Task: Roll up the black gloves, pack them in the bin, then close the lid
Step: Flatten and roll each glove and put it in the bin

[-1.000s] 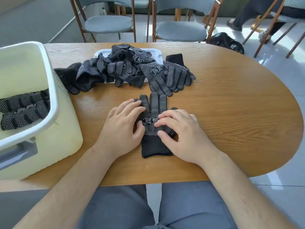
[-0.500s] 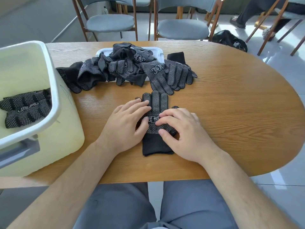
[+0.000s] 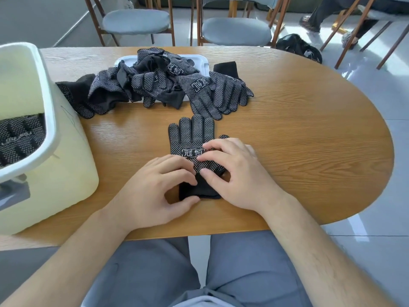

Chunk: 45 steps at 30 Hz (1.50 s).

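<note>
The left hand (image 3: 155, 189) lay at the cuff of the black glove (image 3: 192, 134), fingers curled over it and thumb at its near edge, pinching it. The right hand (image 3: 236, 173) pressed loosely bent fingertips and thumb on the glove's palm, gripping nothing. Since a second before, the left hand had drawn back from palm to cuff, baring the printed label; the glove stayed flat on the table (image 3: 309, 140). Left, the bin (image 3: 51, 111) held packed gloves (image 3: 20, 138); beyond, a loose pile (image 3: 155, 85) overlapped a white tray (image 3: 204, 62).
</note>
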### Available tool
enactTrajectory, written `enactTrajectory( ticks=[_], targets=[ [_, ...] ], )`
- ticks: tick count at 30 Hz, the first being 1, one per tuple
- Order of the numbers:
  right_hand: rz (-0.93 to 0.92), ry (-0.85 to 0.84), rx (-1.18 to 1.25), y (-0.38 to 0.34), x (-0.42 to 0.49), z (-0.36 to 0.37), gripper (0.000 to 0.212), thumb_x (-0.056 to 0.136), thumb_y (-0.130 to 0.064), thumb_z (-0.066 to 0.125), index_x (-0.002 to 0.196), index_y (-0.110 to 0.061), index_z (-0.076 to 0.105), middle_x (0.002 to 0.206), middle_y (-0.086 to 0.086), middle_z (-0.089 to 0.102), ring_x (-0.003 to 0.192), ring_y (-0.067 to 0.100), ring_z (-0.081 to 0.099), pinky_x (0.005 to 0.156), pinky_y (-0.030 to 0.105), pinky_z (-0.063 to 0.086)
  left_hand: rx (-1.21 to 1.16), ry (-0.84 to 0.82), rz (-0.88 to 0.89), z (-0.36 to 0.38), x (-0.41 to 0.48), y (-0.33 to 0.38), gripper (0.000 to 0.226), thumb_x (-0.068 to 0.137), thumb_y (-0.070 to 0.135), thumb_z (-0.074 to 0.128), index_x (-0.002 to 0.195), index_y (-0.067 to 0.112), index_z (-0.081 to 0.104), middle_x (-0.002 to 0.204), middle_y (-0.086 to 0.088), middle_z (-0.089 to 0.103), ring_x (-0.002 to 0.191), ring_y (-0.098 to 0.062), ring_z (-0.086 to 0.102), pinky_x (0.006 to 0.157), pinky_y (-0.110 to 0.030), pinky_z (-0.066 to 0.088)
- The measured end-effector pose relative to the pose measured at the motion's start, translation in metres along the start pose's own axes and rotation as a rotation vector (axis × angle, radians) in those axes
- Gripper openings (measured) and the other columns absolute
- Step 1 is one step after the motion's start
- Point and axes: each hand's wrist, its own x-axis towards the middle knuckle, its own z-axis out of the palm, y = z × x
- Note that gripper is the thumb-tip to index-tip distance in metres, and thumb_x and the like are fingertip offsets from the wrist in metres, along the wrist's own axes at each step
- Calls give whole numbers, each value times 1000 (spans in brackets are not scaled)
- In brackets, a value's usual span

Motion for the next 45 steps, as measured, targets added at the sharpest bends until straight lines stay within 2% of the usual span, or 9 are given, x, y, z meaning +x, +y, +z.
enactTrajectory(
  ticks=[4, 9, 16, 20, 25, 30, 34, 42, 45],
  targets=[
    [-101, -17, 26, 0, -17, -13, 51, 82, -66, 71, 119, -31, 72, 143, -12, 52, 135, 16, 44, 112, 36, 32, 2, 83, 15, 7, 2, -1, 15, 87, 24, 74, 90, 10, 72, 106, 2, 68, 108, -18, 67, 86, -42, 53],
    [-202, 66, 87, 6, -22, -3, 23, 93, -34, 75, 109, -18, 76, 119, -6, 68, 114, 19, 60, 96, 44, 48, -19, 123, -32, 7, 3, -2, 20, 92, 25, 66, 95, 6, 69, 105, 2, 71, 99, -20, 69, 84, -42, 54],
    [-213, 97, 76, 6, -22, -4, 25, 90, -20, 72, 114, -15, 73, 110, -7, 70, 106, 14, 60, 94, 36, 49, -68, 134, -139, 4, 1, 1, 27, 92, 35, 62, 100, 10, 67, 99, 4, 70, 91, -17, 66, 84, -37, 51],
    [-109, 168, 155, 3, -16, -3, 24, 100, -33, 64, 98, -11, 73, 87, -7, 66, 85, 9, 56, 79, 30, 49, -90, 108, -178, 1, 3, 2, 48, 84, 57, 67, 113, 21, 60, 107, 15, 63, 103, -7, 59, 93, -30, 43],
    [118, 104, 209, -4, 1, -10, 17, 97, -32, 67, 113, -26, 67, 76, -13, 64, 68, -3, 56, 65, 18, 40, -253, 168, -382, -2, 15, -2, 33, 94, 36, 66, 122, 34, 48, 94, 29, 59, 78, -10, 57, 75, -28, 50],
    [77, 118, 114, -6, 6, -5, 30, 91, -25, 72, 119, -32, 63, 100, -13, 49, 82, 5, 58, 72, 27, 50, -184, 188, -263, 1, 25, -8, 24, 92, 14, 72, 114, 20, 62, 111, 10, 50, 81, -10, 57, 68, -22, 50],
    [-5, 199, -22, 0, 0, 3, 12, 95, -24, 70, 105, -21, 74, 117, -5, 54, 97, 17, 51, 69, 36, 52, 65, 238, -153, 8, 22, -13, 11, 92, 16, 73, 102, 13, 73, 118, -3, 52, 94, -18, 50, 89, -21, 40],
    [-30, 110, -112, 4, -12, 0, 40, 89, -43, 64, 125, -29, 71, 134, -18, 63, 114, 16, 54, 89, 41, 52, 79, 87, -132, -2, 9, -19, 42, 88, 49, 71, 118, 19, 71, 120, 11, 66, 113, -18, 59, 92, -46, 48],
    [-38, 134, -91, 6, -8, 1, 30, 95, -34, 63, 123, -26, 72, 128, -15, 67, 109, 17, 55, 86, 41, 53, 80, 107, -135, 1, 11, -21, 34, 88, 38, 72, 116, 17, 72, 118, 9, 67, 111, -19, 59, 91, -46, 49]
  ],
)
